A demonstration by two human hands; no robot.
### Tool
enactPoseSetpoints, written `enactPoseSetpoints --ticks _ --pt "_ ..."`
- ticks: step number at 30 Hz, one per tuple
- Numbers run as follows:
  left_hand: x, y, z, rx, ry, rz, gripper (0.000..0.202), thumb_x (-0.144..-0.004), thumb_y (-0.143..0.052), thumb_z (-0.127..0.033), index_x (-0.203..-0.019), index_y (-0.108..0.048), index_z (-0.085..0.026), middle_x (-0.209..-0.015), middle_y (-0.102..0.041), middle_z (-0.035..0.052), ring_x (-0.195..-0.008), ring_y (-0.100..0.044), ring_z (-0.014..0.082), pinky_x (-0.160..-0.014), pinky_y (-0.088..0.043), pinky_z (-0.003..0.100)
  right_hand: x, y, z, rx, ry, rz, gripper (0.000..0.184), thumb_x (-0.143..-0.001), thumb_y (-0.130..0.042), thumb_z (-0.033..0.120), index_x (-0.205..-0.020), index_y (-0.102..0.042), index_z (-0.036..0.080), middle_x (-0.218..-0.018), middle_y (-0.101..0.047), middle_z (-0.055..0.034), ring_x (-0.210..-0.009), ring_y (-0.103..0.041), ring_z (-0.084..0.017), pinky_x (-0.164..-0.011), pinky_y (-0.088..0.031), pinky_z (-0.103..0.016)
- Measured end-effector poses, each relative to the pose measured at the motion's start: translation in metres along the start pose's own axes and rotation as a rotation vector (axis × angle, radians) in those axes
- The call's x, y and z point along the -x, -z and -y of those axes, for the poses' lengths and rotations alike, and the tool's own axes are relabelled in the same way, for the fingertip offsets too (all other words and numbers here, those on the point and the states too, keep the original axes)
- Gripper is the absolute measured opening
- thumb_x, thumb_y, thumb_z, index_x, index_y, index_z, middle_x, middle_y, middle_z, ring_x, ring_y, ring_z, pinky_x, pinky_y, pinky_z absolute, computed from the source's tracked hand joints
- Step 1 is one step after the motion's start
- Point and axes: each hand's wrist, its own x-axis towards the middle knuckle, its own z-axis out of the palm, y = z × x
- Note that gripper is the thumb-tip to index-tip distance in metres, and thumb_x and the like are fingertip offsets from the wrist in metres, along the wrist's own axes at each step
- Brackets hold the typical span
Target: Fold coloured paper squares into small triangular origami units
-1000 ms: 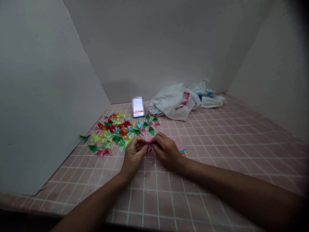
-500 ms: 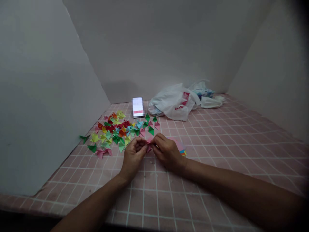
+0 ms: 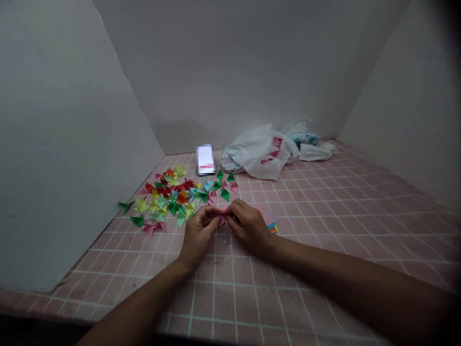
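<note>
Your left hand (image 3: 199, 233) and right hand (image 3: 252, 228) both have fingers (image 3: 236, 207) clamped on a folded pink paper (image 3: 222, 221); coloured paper shapes (image 3: 175, 207) lie on the surface (image 3: 306, 206) beyond your left hand.

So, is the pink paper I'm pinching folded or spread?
Folded: the pink paper looks small, pointed, between your left hand and right hand.

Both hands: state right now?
Left hand: closed, pinching the pink folded paper between thumb and fingers.
Right hand: closed, fingertips pinching the same paper.
</note>
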Motion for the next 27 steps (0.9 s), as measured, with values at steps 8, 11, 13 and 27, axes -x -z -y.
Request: enactPoseSetpoints --ticks 8,11,13,27 --pt "0.002 0.006 0.002 -0.046 0.067 0.041 0.016 -0.084 -0.066 -0.033 -0.089 -0.070 -0.018 -0.080 -0.067 0.0011 -0.075 -0.061 0.0158 -0.073 -0.048 0.026 -0.001 0.005 -0.001 0.216 0.136 0.080 0.019 -0.093 -0.045 0.009 -0.081 -0.055 0.018 -0.080 -0.059 -0.0064 -0.069 -0.054 -0.018 -0.061 -0.041 -0.028" --pt "0.002 0.007 0.006 -0.004 0.109 0.034 0.019 -0.085 -0.066 -0.036 -0.087 -0.069 -0.018 -0.082 -0.066 0.0013 -0.078 -0.060 0.0159 -0.074 -0.048 0.025 -0.001 0.004 -0.001 0.273 0.182 0.074 0.021 -0.093 -0.043 0.008 -0.078 -0.054 0.018 -0.077 -0.058 -0.0055 -0.067 -0.052 -0.017 -0.059 -0.038 -0.028" --pt "0.002 0.007 0.009 0.055 0.140 0.035 0.020 -0.085 -0.067 -0.038 -0.087 -0.069 -0.018 -0.080 -0.064 0.0003 -0.076 -0.059 0.0149 -0.074 -0.048 0.025 -0.001 0.003 0.000 0.278 0.179 0.071 0.021 -0.093 -0.044 0.008 -0.078 -0.054 0.019 -0.076 -0.058 -0.0050 -0.066 -0.051 -0.017 -0.058 -0.038 -0.027" --pt "-0.004 0.013 -0.003 -0.383 -0.069 -0.019 0.020 -0.081 -0.064 -0.031 -0.067 -0.063 -0.017 -0.078 -0.058 0.0005 -0.078 -0.054 0.0152 -0.075 -0.040 0.026 0.000 0.001 0.000 0.156 0.086 0.151 0.014 -0.092 -0.050 0.008 -0.082 -0.056 0.017 -0.083 -0.060 -0.0060 -0.075 -0.055 -0.017 -0.066 -0.042 -0.027"
